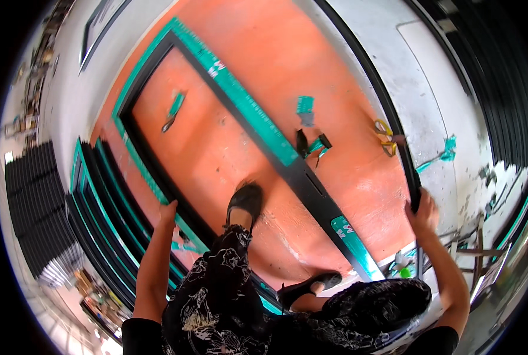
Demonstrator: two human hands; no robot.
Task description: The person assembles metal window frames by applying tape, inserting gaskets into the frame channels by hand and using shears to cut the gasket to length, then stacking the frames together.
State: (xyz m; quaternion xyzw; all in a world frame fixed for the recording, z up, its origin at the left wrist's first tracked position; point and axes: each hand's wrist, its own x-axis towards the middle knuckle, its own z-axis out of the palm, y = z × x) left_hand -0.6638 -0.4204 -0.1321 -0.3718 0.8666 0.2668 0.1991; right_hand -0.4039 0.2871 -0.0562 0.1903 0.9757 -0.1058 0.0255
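Observation:
A large black rectangular frame (pixel 264 133), its faces partly covered with green protective film, lies over the orange floor. My left hand (pixel 168 211) is closed round its left side rail, with the fingertips partly hidden. A slot and a separate patch of green film show on its right rail. To the right runs a long black bar (pixel 377 80), bending with the lens. My right hand (pixel 423 214) wraps round this bar near its lower end. Just above that hand, yellow-handled scissors (pixel 385 139) lie against the bar, their blades hidden.
Torn green film (pixel 304 105) and black-and-green scraps (pixel 318 144) lie on the orange floor (pixel 275 47). One of my shoes (pixel 246 201) stands inside the frame. Stacked green-edged frames (pixel 101 213) are at left; black profiles (pixel 500 77) are piled at right.

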